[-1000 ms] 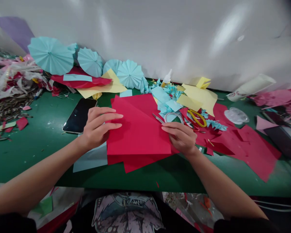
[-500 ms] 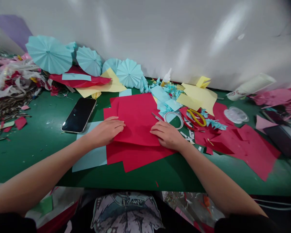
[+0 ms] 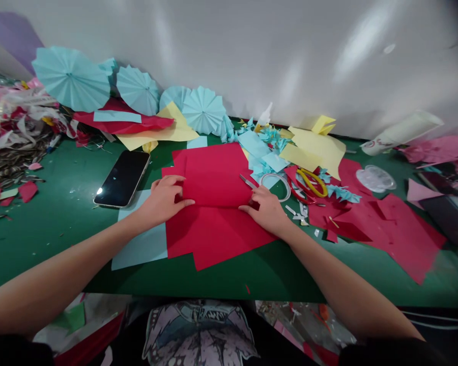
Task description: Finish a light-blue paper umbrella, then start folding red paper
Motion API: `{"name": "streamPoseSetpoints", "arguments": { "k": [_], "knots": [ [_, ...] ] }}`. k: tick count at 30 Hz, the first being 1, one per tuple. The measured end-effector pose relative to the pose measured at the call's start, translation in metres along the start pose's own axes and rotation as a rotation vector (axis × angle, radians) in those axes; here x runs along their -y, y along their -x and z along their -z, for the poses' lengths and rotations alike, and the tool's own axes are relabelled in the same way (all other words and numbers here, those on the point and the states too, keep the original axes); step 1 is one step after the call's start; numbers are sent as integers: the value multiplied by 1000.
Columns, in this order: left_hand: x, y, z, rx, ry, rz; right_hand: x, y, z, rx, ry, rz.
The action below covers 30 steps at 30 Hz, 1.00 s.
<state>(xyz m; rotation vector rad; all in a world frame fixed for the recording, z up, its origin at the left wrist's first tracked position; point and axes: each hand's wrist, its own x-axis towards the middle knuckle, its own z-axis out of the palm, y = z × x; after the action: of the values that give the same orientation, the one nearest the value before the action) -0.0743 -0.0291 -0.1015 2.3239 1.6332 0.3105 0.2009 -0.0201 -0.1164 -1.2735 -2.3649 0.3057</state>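
Observation:
A red paper sheet (image 3: pixel 216 175) lies over more red paper (image 3: pixel 209 236) in front of me, its near edge curled or folded across the middle. My left hand (image 3: pixel 168 198) pinches the left end of that edge between thumb and fingers. At the right end, my right hand (image 3: pixel 265 206) pinches the same edge. A slim metal-tipped tool (image 3: pixel 247 181) sticks out above my right fingers; its rear part is hidden. Light blue paper (image 3: pixel 141 239) shows from under the red paper on the left.
A phone (image 3: pixel 122 178) lies left of the red paper. White tape ring (image 3: pixel 275 187) and yellow-and-red-handled scissors (image 3: pixel 312 183) are on the right. Blue pleated rosettes (image 3: pixel 203 111) lean on the wall (image 3: pixel 252 56). Red scraps (image 3: pixel 400 231) cover the right side of the green table (image 3: pixel 244 284).
The near edge of the top red sheet has moved away from me, uncovering more red paper below. Both hands have changed from resting flatter on the sheet to pinching its edge.

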Motion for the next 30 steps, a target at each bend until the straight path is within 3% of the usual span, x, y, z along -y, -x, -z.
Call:
{"name": "streamPoseSetpoints", "arguments": {
  "k": [8, 17, 30],
  "knots": [
    [0, 2, -11, -85, -67, 45, 2, 1, -7, 1, 82, -86],
    [-6, 3, -14, -103, -135, 88, 7, 0, -11, -7, 134, -157],
    [-15, 7, -11, -109, -184, 92, 13, 0, -14, 33, 405, -76]
  ]
}}
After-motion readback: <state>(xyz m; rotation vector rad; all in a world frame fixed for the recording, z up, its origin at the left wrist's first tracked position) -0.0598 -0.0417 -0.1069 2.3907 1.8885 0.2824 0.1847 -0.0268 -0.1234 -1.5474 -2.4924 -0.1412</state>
